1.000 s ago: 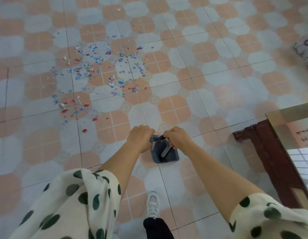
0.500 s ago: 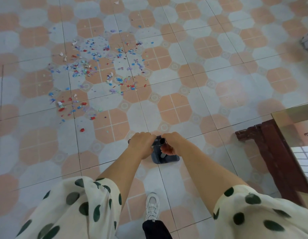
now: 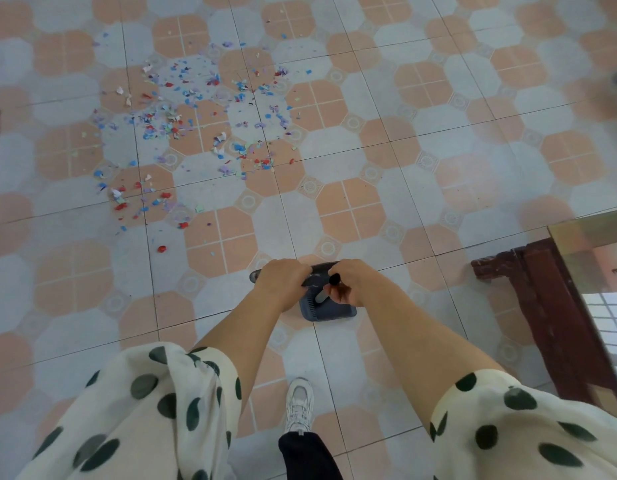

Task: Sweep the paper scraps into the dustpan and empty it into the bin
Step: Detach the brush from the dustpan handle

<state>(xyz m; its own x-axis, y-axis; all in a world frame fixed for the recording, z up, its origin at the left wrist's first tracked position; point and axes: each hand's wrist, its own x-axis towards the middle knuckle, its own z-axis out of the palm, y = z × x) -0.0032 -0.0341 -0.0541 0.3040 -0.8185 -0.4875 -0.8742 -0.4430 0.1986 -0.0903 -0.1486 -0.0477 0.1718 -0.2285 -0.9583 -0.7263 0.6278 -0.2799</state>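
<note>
paper scraps awaiting the sweep: tools held, pile untouched

paper scraps (image 3: 196, 133) lie scattered on the tiled floor (image 3: 438, 150), up and to the left of the person, well apart from both hands. the left hand (image 3: 283, 282) is closed around a dark handle that runs sideways. the right hand (image 3: 348, 282) is closed on a second, round-ended handle just beside it. below both hangs the dustpan (image 3: 328, 311), a dark grey tray held off the floor with a pale bar across its mouth. which handle belongs to the pan and which to a brush cannot be told. the two hands work close together, probably to part the brush from the pan before walking to the pile. a white shoe (image 3: 300, 403) points toward the scraps. a glass tabletop (image 3: 598, 237) on a dark wooden frame stands at the right. no bin is in view.
</note>
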